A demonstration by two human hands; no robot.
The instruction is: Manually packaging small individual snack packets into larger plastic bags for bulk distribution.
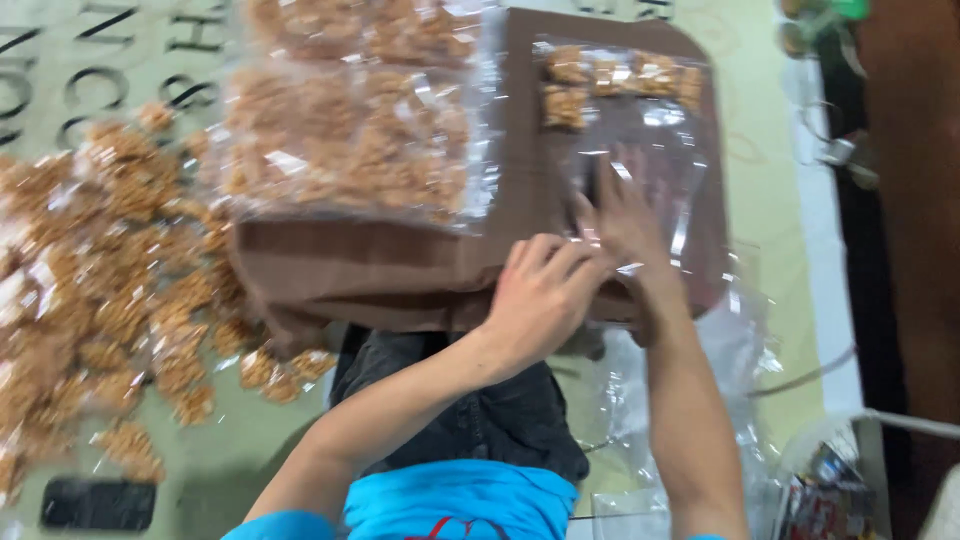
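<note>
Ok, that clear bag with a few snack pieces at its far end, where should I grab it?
Pinch the clear bag at its empty near end, coming from your side. The snack pieces sit at the far end, so the near part lies flat on the brown board, right under both hands.

brown board (400, 270), snack bags (350, 140), clear bag (650, 150)

Both bare forearms reach up from the bottom edge toward twelve o'clock. The left hand (540, 290) is curled, knuckles up, fingers bent and pressed against the right hand (625, 215), which lies flatter at one o'clock, fingers spread and blurred, pointing toward twelve.
</note>
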